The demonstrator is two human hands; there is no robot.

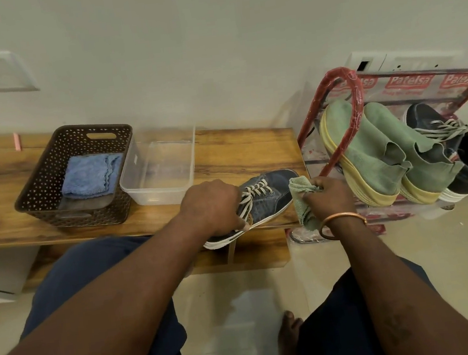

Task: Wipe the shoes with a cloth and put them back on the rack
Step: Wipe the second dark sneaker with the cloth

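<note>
Left hand point(211, 206) grips the blue lace-up shoe point(270, 196) at its collar, fingers point(241, 223) curled round it; the shoe lies at the near edge of the counter point(238, 150). Right hand point(329, 195) clutches a bunched green cloth point(300, 195) just beside the toe. Red rack point(342, 84), right, carries two green boots point(372, 157) and a dark sneaker point(465, 154).

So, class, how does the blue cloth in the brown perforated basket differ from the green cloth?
The blue cloth lies folded in the brown basket; the green cloth hangs bunched in the right hand. The blue cloth is untouched; the green cloth is gripped. Both are soft fabric.
</note>
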